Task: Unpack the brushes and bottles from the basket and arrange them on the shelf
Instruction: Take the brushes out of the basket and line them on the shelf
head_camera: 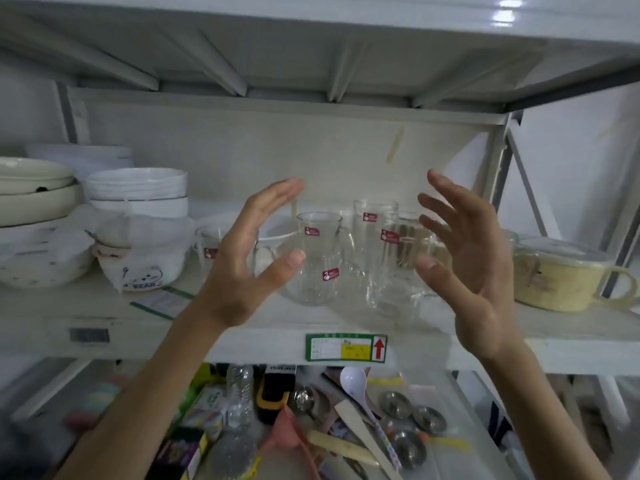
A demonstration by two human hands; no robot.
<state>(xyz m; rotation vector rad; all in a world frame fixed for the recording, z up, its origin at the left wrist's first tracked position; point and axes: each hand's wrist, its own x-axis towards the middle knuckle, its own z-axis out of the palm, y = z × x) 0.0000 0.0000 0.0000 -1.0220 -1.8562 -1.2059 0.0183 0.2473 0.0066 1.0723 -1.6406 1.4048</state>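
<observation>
Both hands were up in front of the white metal shelf [242, 336], holding nothing. Left hand [242, 268] was curved open, right hand [465, 258] had fingers spread wide. Between them sat clear glass cups with red stickers [313, 258]. A clear plastic bottle [240, 393] lay on the cluttered lower level.
</observation>
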